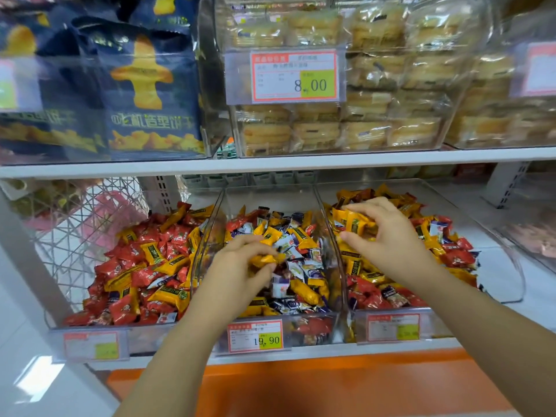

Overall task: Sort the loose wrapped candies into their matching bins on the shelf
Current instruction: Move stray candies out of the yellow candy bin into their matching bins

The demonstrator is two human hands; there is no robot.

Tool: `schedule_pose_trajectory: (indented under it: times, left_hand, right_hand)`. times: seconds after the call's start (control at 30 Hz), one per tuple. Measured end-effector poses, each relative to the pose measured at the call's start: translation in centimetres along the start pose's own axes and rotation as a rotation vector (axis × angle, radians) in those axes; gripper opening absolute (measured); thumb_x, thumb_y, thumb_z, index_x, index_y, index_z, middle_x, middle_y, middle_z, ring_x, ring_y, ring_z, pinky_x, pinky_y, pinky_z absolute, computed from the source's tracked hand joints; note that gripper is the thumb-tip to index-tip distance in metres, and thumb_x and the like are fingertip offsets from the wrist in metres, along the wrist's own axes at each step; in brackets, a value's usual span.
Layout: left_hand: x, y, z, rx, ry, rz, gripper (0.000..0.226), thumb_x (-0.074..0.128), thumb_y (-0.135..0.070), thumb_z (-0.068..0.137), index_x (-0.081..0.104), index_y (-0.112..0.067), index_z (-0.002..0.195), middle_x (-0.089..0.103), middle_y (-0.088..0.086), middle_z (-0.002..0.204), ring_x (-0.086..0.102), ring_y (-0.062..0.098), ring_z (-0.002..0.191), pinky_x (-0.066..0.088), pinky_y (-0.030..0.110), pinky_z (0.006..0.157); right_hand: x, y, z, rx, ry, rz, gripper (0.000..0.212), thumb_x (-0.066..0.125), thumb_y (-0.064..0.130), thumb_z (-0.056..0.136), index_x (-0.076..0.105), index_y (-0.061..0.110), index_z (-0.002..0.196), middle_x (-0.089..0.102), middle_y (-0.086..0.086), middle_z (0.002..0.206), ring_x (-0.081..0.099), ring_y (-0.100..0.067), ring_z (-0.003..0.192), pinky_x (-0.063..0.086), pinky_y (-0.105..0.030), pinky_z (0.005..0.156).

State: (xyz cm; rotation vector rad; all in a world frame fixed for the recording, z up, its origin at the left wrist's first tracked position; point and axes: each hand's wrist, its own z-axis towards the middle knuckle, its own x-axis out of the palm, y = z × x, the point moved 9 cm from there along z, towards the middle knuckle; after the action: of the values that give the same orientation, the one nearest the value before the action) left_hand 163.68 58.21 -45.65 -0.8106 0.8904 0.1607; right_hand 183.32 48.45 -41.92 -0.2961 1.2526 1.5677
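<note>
Both hands are inside the clear bins on the lower shelf.

Left hand (237, 267): fingers curled round one yellow-wrapped candy (266, 259), grasped just above the heap in the middle bin (270, 196).

Right hand (388, 236): thumb and fingertips pinch a small cluster of yellow candies (353, 221), held over the rear left part of the right bin (437, 328).

Bin contents:
- The middle bin, directly under the left hand, is thoroughly mixed. I see yellow, white-and-purple and red wrappers.
- The left bin (144, 337), just left of the left hand, is mostly red, with several yellow pieces lying on top.
- The right bin, under and to the right of the right hand, holds yellow and red in roughly equal share, with a few white-and-purple pieces.

A price tag (255, 336) reading 19.90 sits on the front of the middle bin, just to the right of the left forearm. The tags on the two outer bins are too blurred to read.

Above both hands, on the upper shelf, a clear case (337, 127) is stacked with wrapped pastries and carries a tag reading 8.00. Up and to the left of the left hand stand dark blue snack bags (150, 94). Well to the left of the left hand is a pink wire basket (90, 224); I cannot make out its contents.
</note>
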Motion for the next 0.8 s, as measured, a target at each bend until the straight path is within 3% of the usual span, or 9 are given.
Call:
schedule_pose_trajectory:
  times: [0.07,0.13,0.23,0.37,0.5,0.57,0.63,0.7,0.8]
  left_hand:
    - [-1.5,-0.9,0.0,0.021,-0.118,-0.058,0.019,0.067,-0.023,0.086,0.063,-0.038,0.097,0.049,-0.016,0.118,0.047,-0.001,0.108,0.041,0.019,0.096]
    - [-2.1,-2.2,0.4,0.037,-0.186,-0.118,0.02,0.067,-0.024,0.085,0.062,-0.04,0.096,0.05,-0.017,0.117,0.046,-0.012,0.104,0.037,0.004,0.088]
    - [-1.4,-5.0,1.5,0.097,-0.216,-0.186,0.022,0.068,-0.021,0.085,0.062,-0.038,0.096,0.052,-0.017,0.114,0.042,-0.024,0.103,0.029,-0.005,0.082]
    - [1.6,-9.2,3.7,0.182,-0.14,-0.241,0.02,0.066,-0.023,0.087,0.062,-0.038,0.098,0.052,-0.015,0.119,0.044,-0.02,0.103,0.031,-0.003,0.084]
    - [5.4,-11.9,6.0,0.217,-0.036,-0.185,0.02,0.065,-0.025,0.088,0.068,-0.026,0.108,0.051,-0.01,0.126,0.04,-0.01,0.107,0.025,-0.006,0.088]
    - [6.9,-12.7,6.8,0.243,0.008,-0.139,0.021,0.065,-0.024,0.089,0.068,-0.025,0.109,0.051,-0.009,0.127,0.038,-0.008,0.109,0.02,-0.008,0.087]
    - [8.1,-13.2,7.1,0.268,0.04,-0.11,0.022,0.065,-0.023,0.088,0.068,-0.024,0.11,0.05,-0.01,0.127,0.039,-0.006,0.11,0.019,-0.009,0.086]
    - [8.9,-13.5,7.4,0.277,0.062,-0.109,0.022,0.064,-0.024,0.089,0.067,-0.026,0.11,0.048,-0.013,0.125,0.039,-0.007,0.111,0.021,-0.008,0.088]
    - [9.8,-13.5,8.0,0.253,0.079,-0.114,0.021,0.064,-0.026,0.089,0.067,-0.027,0.11,0.047,-0.014,0.123,0.039,-0.006,0.112,0.03,0.004,0.095]
  right_hand:
    - [-0.4,-2.0,0.1,0.075,0.016,-0.062,0.049,0.069,0.029,0.084,0.053,0.021,0.129,0.047,0.003,0.117,0.051,-0.013,0.098,0.038,-0.013,0.081]
    - [-0.9,-3.9,0.2,0.132,0.022,-0.128,0.055,0.072,0.031,0.081,0.053,0.021,0.131,0.053,-0.004,0.125,0.053,-0.021,0.11,0.041,-0.029,0.09]
    - [-2.2,-6.3,0.4,0.205,-0.037,-0.128,0.059,0.078,0.027,0.076,0.055,0.018,0.129,0.059,-0.008,0.123,0.054,-0.023,0.112,0.042,-0.029,0.085]
    - [-3.4,-8.6,0.3,0.244,-0.058,-0.134,0.05,0.074,0.019,0.079,0.057,0.019,0.126,0.062,-0.003,0.123,0.06,-0.021,0.095,0.041,-0.024,0.079]
    - [-4.5,-9.8,-0.5,0.248,-0.052,-0.19,0.038,0.069,0.022,0.083,0.061,0.028,0.12,0.065,0.006,0.119,0.058,-0.02,0.109,0.051,-0.038,0.086]
    - [-5.0,-9.8,-0.8,0.222,-0.051,-0.146,0.035,0.068,0.021,0.085,0.062,0.027,0.118,0.065,0.008,0.114,0.058,-0.017,0.108,0.049,-0.033,0.085]
    - [-4.8,-9.2,-1.0,0.163,-0.02,-0.073,0.032,0.066,0.019,0.085,0.063,0.027,0.116,0.063,0.012,0.101,0.059,-0.011,0.102,0.045,-0.017,0.076]
    - [-4.0,-8.5,-1.1,0.119,0.048,0.027,0.036,0.067,0.021,0.085,0.06,0.027,0.119,0.062,0.015,0.101,0.058,-0.004,0.098,0.04,-0.004,0.072]
    - [-2.7,-8.7,-1.4,0.172,0.14,0.121,0.055,0.073,0.031,0.079,0.05,0.028,0.129,0.062,0.01,0.11,0.057,-0.005,0.1,0.045,-0.013,0.082]
